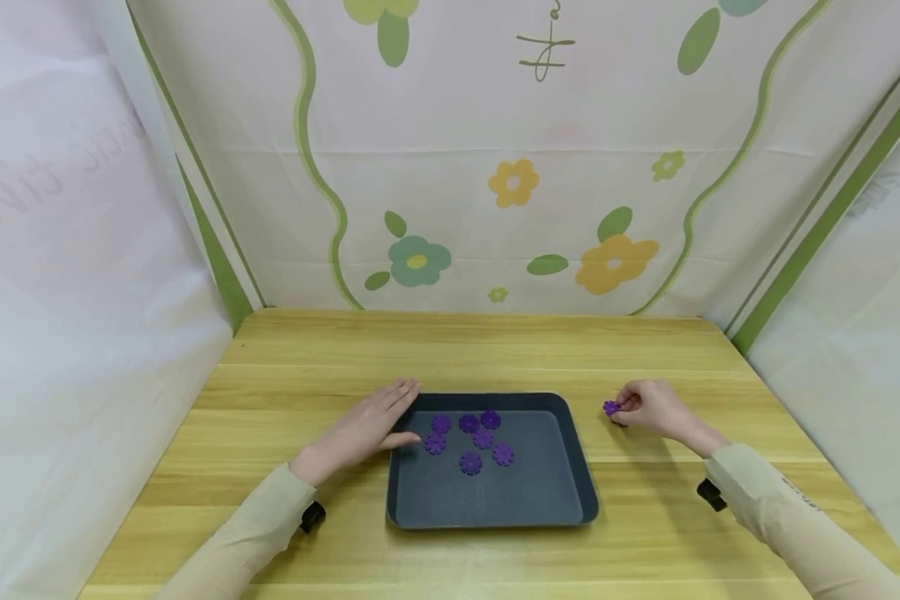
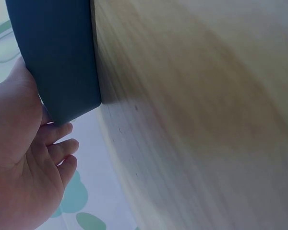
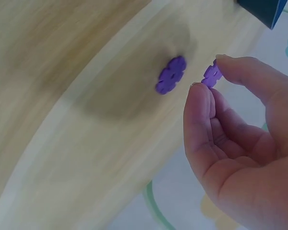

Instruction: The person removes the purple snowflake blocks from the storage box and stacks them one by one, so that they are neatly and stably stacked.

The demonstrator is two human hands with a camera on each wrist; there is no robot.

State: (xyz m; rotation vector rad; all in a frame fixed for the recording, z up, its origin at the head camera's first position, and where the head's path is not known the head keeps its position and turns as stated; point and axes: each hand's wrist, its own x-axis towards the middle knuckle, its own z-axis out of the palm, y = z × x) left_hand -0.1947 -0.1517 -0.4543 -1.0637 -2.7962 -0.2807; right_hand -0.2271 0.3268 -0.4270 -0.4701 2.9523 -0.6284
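A purple disc (image 3: 212, 75) is pinched between the thumb and fingertips of the right hand (image 1: 656, 407), to the right of the dark tray (image 1: 540, 492) and just above the wooden table (image 1: 645, 533). It is partly covered by the fingers and is seen tilted, so its full outline cannot be told; a thin, flat body and a notched edge are shown. Beneath it, a second disc (image 3: 171, 75) is seen on the tabletop, with its face more fully exposed: the same strong purple is displayed, the rim is cut by slots into rounded, petal-like lobes, and a small opening is seen at the centre.

Seven loose discs (image 1: 483, 438) of similar form are held in the tray, scattered over its far half and towards its left side. They are laid flat, and small round, toothed outlines are presented; two near the far wall are seen in a darker shade than the others. Whether neighbouring edges are touching cannot be told everywhere.

The left hand (image 1: 360, 429) is rested at the tray's far left corner, its fingers extended and relaxed, with the thumb laid across the left rim.
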